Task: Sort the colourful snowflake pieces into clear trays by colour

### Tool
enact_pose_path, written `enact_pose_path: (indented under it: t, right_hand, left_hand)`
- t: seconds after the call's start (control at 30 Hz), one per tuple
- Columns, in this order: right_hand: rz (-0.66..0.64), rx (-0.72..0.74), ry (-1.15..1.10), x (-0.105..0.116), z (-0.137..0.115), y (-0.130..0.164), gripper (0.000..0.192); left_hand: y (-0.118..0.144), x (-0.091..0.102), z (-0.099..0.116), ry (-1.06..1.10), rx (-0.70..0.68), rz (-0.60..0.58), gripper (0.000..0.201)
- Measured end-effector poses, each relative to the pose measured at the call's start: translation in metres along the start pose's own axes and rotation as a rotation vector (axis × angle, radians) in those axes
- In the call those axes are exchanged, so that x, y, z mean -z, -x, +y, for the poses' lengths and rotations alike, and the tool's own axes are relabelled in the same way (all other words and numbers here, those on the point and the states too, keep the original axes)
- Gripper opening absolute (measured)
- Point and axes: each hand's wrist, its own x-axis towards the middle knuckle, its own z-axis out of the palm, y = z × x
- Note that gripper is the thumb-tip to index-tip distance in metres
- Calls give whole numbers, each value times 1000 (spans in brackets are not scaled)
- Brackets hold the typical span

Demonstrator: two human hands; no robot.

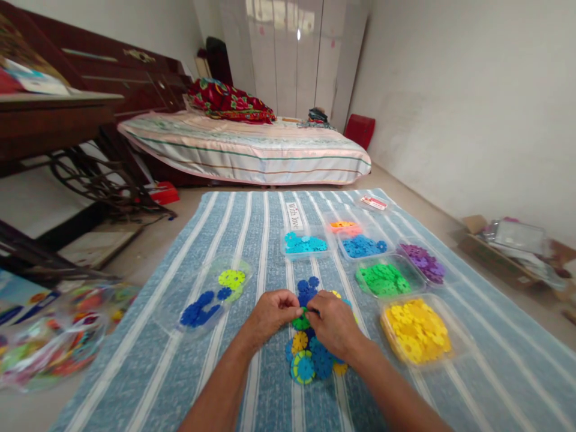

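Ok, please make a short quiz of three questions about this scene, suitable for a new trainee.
1. True or false: both hands touch the green disc.
2. Which tray lies nearest the right hand? A) yellow tray B) purple tray C) cyan tray
3. What colour are the discs at the near end of the oval tray, left of the left hand?

Key: 1 true; 2 A; 3 dark blue.
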Motion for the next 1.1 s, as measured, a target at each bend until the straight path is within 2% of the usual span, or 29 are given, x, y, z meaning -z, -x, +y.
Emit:
enact_pose_path:
  t: [0.13,0.27,0.37,0.47,0.53,0.6,0.7,0.77,0.9,1.1]
  right_hand:
    - [29,-3,-63,-3,1,-1,12]
    - [137,14,-82,13,15,1,13]
    - [357,-7,23,39,38,7,15]
    - [620,-101,191,63,61,15,17]
    - [679,-103,225,69,67,22,19]
    - [592,-8,179,62,63,29,18]
    - [317,175,120,38,46,38,20]
    - [158,233,151,20,35,40,23]
    - [-33,222,257,3,26,36,28]
    - [-167,168,298,11,24,28,30]
  left_hand:
    - [0,1,2,-20,-11,-11,26]
    - [1,0,4,-30,26,-4,28]
    - [1,-1,4,-39,33,6,25]
    - [1,-2,2,-62,24,3,23]
    - [0,-3,0,-74,18,-7,23]
    - [-1,-3,-2,-81,12,-17,23]
    - [-3,-3,-4,-94,3,-21,24]
    - [-3,-4,-5,-101,-7,-18,24]
    - [-3,-5,-6,-111,-9,-6,23]
    - [-2,-5,-5,-118,-10,-11,23]
